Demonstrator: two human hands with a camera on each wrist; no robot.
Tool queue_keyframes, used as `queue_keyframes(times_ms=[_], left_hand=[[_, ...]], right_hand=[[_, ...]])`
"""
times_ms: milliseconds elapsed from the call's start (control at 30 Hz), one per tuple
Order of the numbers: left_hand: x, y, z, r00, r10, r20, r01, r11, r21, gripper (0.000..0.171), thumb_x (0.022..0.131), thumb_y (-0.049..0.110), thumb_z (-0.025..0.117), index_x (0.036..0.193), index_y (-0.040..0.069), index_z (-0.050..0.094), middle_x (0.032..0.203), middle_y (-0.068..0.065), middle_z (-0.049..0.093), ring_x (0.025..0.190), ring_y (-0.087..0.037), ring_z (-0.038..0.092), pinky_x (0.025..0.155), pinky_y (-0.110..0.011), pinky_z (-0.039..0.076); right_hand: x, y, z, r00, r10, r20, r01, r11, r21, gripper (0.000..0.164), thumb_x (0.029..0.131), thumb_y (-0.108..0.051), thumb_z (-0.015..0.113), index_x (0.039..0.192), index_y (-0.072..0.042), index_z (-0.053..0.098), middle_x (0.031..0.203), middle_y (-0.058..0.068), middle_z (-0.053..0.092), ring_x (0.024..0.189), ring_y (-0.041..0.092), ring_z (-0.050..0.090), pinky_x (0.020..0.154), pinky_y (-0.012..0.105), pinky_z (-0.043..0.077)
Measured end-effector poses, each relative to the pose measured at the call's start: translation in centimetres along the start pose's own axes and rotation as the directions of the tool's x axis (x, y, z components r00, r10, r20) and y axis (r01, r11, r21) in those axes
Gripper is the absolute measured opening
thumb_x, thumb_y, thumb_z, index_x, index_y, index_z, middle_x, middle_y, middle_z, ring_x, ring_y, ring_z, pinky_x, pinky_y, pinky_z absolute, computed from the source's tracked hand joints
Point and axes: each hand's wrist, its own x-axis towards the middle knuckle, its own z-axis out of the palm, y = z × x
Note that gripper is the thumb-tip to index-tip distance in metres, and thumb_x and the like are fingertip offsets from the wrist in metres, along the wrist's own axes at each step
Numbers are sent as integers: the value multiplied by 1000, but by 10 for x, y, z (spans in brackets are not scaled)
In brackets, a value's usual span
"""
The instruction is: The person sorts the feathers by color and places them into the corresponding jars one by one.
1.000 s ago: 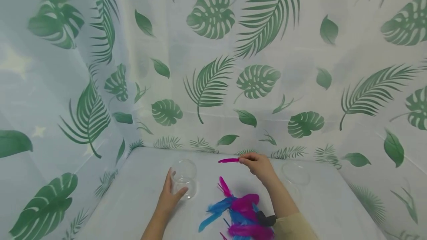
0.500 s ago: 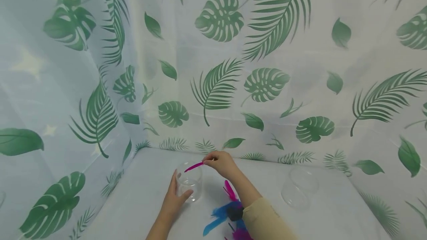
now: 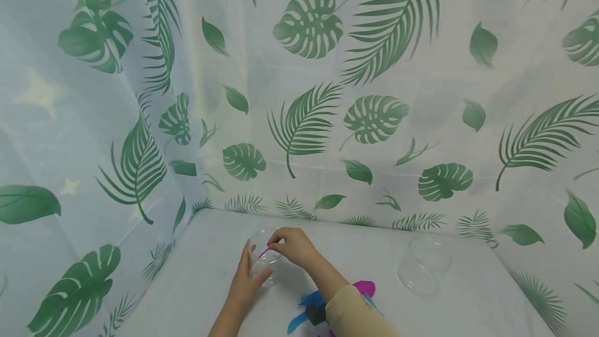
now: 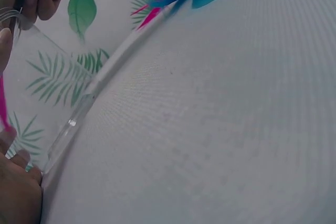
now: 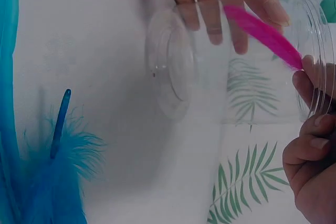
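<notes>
Magenta feather held within the mouth of a clear jar

Read from left to right on my head-camera feed. A cloth backdrop [image 3: 318, 170] printed with green leaves rises behind a white table [image 3: 360, 248]. The left hand [image 3: 245, 281] grasps a clear jar [image 5: 210, 87], thumb on the near side and fingers spread along the opposite wall; the jar's base rests on the table. Inside the jar lies most of a magenta feather [image 5: 268, 38], slanting from the mouth toward the base; whether its far tip touches the wall I cannot tell. The right hand [image 3: 296, 247] pinches the feather's other end between thumb and fingertips, just at the ringed rim, as my right wrist view shows. Nearer the wearer, blue feathers [image 3: 309, 298] lie on the table, partly hidden by a black object [image 3: 315, 315] at the right wrist and by a beige sleeve [image 3: 357, 313]; a loose magenta feather tip [image 3: 365, 288] shows beyond the sleeve. Farthest right, well apart from both hands, I note a clear round vessel [image 3: 416, 274]; its exact form I cannot make out.
</notes>
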Motion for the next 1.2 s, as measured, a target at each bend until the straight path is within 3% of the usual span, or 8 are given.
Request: queue_keyframes(times_ms=[200,467,700,867,967,1100,1200], left_hand=[[0,-1,2,1000,-19,14,19,1000,3,101,82,48,76,158,35,13,161,-5,33,150,-39,25,114,-70,21],[-1,1,5,1000,14,24,-14,1000,10,102,82,45,77,159,30,12,160,-11,34,148,-43,25,114,-69,23],[-1,0,7,1000,7,22,-7,1000,8,104,80,48,79,159,31,14,160,-10,33,149,-42,25,114,-68,23],[-1,0,5,1000,14,7,-14,1000,11,102,81,41,79,159,29,14,160,-10,34,149,-42,24,115,-66,23],[-1,0,3,1000,3,2,-3,1000,11,102,81,42,79,159,31,14,160,-9,34,149,-41,24,116,-65,22],[0,1,1,1000,-5,7,5,1000,17,103,81,43,79,159,31,13,161,-10,32,149,-41,24,117,-64,21],[-1,1,0,1000,4,10,-5,1000,17,103,82,42,79,159,29,13,161,-11,32,149,-42,24,116,-64,21]], right_hand=[[-2,2,1,1000,8,-7,-8,1000,4,5,91,-27,72,92,-24,75,90,-16,69,84,4,60,72,24,51],[-9,1,-8,1000,-21,-18,21,1000,-15,7,90,-30,72,95,-26,76,94,-13,72,81,4,59,70,22,50],[-23,11,-44,994,39,-98,-38,999,16,14,92,-36,70,103,-31,76,105,-11,72,79,8,55,64,24,48],[-44,37,-90,974,148,-171,-129,985,116,16,90,-37,71,104,-30,76,100,-8,71,66,14,50,55,28,45],[-65,61,-113,951,242,-194,-207,961,181,21,89,-42,71,106,-30,76,101,-2,70,65,17,51,55,29,47],[-94,94,-130,915,344,-210,-298,928,224,30,87,-49,71,108,-28,75,98,6,68,66,18,53,57,29,49],[-115,116,-133,904,383,-190,-336,911,237,33,87,-48,71,110,-24,74,91,9,67,64,19,52,56,31,49]])
